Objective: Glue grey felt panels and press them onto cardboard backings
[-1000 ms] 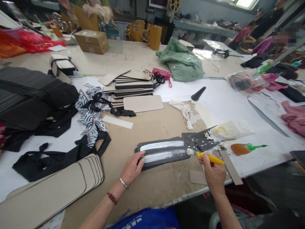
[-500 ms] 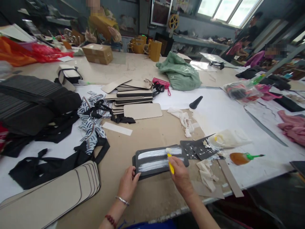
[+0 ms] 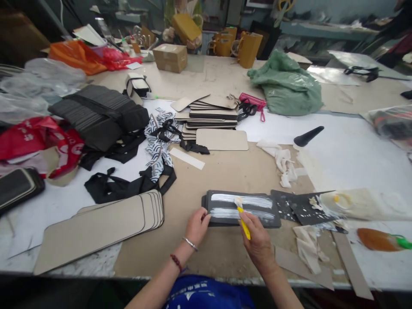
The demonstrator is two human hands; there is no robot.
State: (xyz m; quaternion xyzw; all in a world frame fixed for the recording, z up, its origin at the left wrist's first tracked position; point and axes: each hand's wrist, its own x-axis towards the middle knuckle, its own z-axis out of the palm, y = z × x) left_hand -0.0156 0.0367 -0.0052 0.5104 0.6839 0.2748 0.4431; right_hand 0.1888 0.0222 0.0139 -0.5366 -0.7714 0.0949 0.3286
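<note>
On a brown sheet (image 3: 225, 171) along the near side of the counter (image 3: 222, 79), a dark panel (image 3: 225, 207) is lying flat over others, two white streaks (image 3: 259, 201) running lengthwise. Left hand (image 3: 197, 227): grip narrow, pinching the panel's left edge. Right hand (image 3: 258, 240): grip wrapping the yellow-handled brush (image 3: 245, 225), bristles touching the far streak; brush and fingers are covering part of the near one. White-spotted sheets (image 3: 299, 207) are adjoining the panel's right end; crumpled cloth (image 3: 308, 248) is lying right of the right hand. Beige panels (image 3: 222, 140) are sitting beyond. Containers: amber bottle (image 3: 375, 239) is lying sideways, fill unclear; green bag (image 3: 289, 86) is slumping farther back, contents hidden; cardboard box (image 3: 170, 59) is standing closed.
</note>
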